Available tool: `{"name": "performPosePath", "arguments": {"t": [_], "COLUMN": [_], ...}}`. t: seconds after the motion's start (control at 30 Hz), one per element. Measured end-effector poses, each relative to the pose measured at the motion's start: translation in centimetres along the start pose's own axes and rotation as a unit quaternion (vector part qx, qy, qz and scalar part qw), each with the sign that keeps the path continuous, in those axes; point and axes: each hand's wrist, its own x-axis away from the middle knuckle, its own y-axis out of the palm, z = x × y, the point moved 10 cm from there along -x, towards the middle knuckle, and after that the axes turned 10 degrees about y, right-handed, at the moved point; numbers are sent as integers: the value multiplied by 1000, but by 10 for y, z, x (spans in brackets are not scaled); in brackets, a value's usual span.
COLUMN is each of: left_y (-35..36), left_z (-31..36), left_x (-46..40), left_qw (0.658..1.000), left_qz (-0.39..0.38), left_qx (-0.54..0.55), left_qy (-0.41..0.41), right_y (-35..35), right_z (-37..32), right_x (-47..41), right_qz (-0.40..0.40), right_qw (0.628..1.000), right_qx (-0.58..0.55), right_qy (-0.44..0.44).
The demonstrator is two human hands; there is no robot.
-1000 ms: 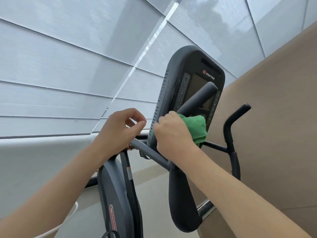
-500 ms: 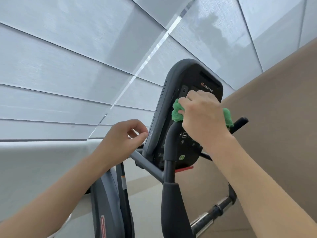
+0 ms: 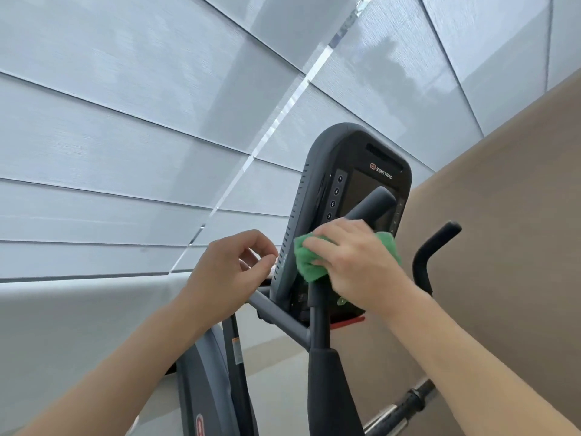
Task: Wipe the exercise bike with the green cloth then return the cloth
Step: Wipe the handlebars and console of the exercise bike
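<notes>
As pale window blinds [image 3: 125,152] fill the background, a person's right hand [image 3: 355,262] presses a bunched green cloth [image 3: 309,262] against the lower face of the exercise bike's console [image 3: 355,171], fingers curled over the fabric. Left of the console, the left hand [image 3: 226,272] hovers with fingers loosely curled, holding nothing. A dark handlebar [image 3: 430,250] rises right of the console.
</notes>
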Motion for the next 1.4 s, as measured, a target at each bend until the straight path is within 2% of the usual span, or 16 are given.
{"name": "performPosePath", "arguments": {"t": [0.13,0.23,0.3,0.4,0.47,0.57,0.67,0.9,1.03,1.1,1.23,1.3,1.37,1.4], "left_y": [9,30,51,83,101,114,115,103,102,102,101,100,99,98], "left_z": [7,20,34,44,43,40,38,19,17,18,16,15,11,10], "left_x": [-3,-8,-9,-10,-8,-6,-6,4,9,10,13,14,14,15], "left_qw": [1000,998,991,974,961,951,963,986,988,987,986,986,984,984], "left_qz": [-4,-22,-52,-110,-144,-136,-107,-51,-6,10,25,35,37,37], "left_qx": [-2,-19,-53,-116,-159,-211,-195,-150,-153,-156,-162,-163,-171,-175], "left_qy": [16,55,107,163,175,180,154,44,36,37,38,33,22,16], "right_y": [-73,-98,-95,-59,-31,-1,26,53,65,84,141,149,142,136], "right_z": [70,111,126,138,146,144,132,125,120,106,60,57,73,88], "right_x": [30,49,53,47,42,38,43,49,52,56,93,103,102,100], "right_qz": [206,282,298,266,237,228,218,212,197,153,16,-31,-22,6], "right_qw": [972,940,916,875,822,739,685,655,638,629,590,598,613,608], "right_qx": [-47,-99,-158,-287,-408,-550,-628,-664,-692,-709,-756,-757,-748,-749], "right_qy": [99,167,216,284,320,316,299,291,275,280,284,261,251,262]}}
